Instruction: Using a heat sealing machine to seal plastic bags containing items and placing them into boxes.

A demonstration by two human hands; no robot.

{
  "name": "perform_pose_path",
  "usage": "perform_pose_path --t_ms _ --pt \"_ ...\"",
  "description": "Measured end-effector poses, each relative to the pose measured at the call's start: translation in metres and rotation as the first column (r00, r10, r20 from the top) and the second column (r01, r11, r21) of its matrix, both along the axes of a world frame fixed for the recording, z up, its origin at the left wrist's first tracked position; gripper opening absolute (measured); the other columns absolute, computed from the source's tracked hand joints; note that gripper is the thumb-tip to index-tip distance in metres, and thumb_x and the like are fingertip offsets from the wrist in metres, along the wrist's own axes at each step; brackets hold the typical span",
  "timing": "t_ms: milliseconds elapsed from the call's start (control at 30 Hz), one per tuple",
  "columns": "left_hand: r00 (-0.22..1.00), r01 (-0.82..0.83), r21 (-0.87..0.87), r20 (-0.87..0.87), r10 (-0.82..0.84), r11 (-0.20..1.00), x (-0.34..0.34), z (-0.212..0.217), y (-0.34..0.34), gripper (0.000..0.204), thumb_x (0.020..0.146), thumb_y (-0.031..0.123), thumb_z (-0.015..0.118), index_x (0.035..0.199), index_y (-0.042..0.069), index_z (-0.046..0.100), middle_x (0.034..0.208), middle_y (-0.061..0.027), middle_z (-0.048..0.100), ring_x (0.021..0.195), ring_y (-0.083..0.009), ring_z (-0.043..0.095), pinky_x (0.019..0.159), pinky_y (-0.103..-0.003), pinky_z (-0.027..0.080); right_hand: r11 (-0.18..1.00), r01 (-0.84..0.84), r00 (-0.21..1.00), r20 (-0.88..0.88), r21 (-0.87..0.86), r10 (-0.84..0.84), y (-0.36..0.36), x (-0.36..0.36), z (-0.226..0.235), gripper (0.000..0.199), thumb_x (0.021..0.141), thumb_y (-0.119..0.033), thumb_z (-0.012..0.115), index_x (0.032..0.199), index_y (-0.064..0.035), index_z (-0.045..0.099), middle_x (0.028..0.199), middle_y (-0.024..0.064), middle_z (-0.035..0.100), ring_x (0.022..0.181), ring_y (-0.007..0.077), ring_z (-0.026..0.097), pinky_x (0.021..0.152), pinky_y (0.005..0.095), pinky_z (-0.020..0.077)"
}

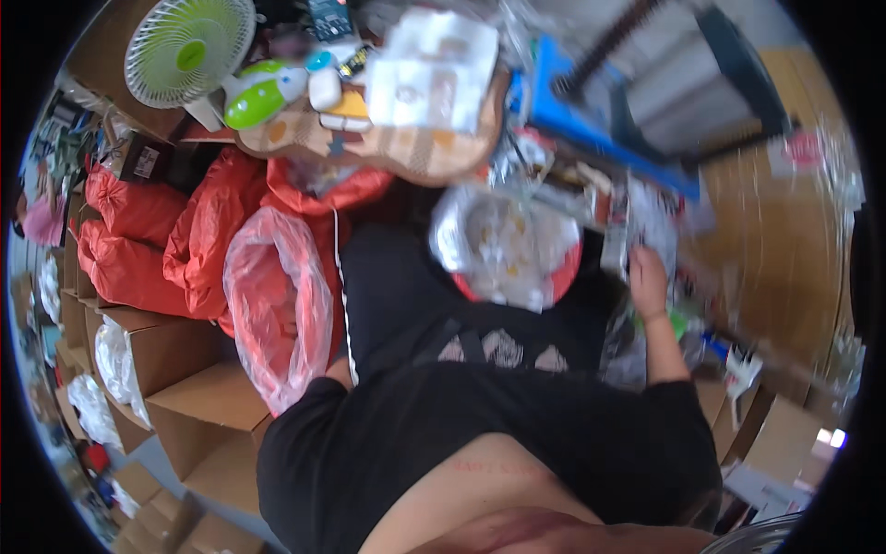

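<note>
My right hand [648, 280] reaches out to the right of my lap, its fingers against a small clear packet [616, 242] among a heap of packets; motion blur hides whether it grips the packet. On my lap rests a red basin [565, 270] filled with crumpled clear plastic bags [503, 242]. Only a bit of my left arm [342, 371] shows by my black top; the left hand itself is hidden.
Red plastic sacks [189, 242] and a clear pink bag [277, 305] stand at my left, with cardboard boxes [198, 406] below them. A green-white fan [189, 48], a patterned board with white packets [429, 69] and a blue stool [591, 125] lie ahead. Wooden floor [784, 240] is on the right.
</note>
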State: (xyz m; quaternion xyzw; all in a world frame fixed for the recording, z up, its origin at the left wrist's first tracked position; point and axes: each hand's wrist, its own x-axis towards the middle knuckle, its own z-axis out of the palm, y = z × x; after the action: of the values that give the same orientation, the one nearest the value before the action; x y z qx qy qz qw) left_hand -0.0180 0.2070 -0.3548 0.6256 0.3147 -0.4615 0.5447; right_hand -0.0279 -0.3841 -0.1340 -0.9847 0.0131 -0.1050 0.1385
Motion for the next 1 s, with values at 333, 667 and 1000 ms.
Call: perform_pose_path --t_ms 333,667,1000 --pt "0.993 -0.022 0.088 -0.114 0.032 0.996 -0.017 0.045 0.01 0.063 0.097 0.055 0.044 0.12 -0.001 0.061 0.117 -0.025 0.065 0.109 -0.0356 0.062 0.094 -0.044 0.048 0.99 0.131 0.991 0.026 -0.049 -0.13 0.0 -0.012 0.003 0.021 0.09 -0.016 0.058 0.107 -0.0053 0.063 0.11 0.0172 0.061 0.105 0.0382 0.057 0.09 0.0433 0.0457" --pt "-0.192 0.751 0.313 0.946 -0.262 0.582 0.013 0.357 -0.157 0.051 0.086 0.003 0.065 0.135 0.002 0.053 0.103 -0.0126 0.065 0.098 -0.0257 0.064 0.087 -0.036 0.05 0.921 0.38 0.913 0.19 -0.084 -0.36 0.003 0.0 -0.001 0.047 0.085 -0.021 0.064 0.131 -0.0151 0.057 0.136 0.0174 0.051 0.12 0.0417 0.051 0.1 0.0477 0.0434" --pt "0.336 0.92 -0.315 0.94 0.055 -0.235 -0.049 0.446 -0.24 0.035 0.083 0.007 0.069 0.112 -0.01 0.059 0.103 -0.0216 0.065 0.085 -0.0356 0.065 0.073 -0.041 0.053 0.972 0.22 0.975 -0.03 0.085 -0.218 -0.006 -0.001 -0.003 0.041 0.085 -0.026 0.066 0.123 -0.0145 0.061 0.124 0.014 0.06 0.111 0.0367 0.059 0.092 0.042 0.0486"
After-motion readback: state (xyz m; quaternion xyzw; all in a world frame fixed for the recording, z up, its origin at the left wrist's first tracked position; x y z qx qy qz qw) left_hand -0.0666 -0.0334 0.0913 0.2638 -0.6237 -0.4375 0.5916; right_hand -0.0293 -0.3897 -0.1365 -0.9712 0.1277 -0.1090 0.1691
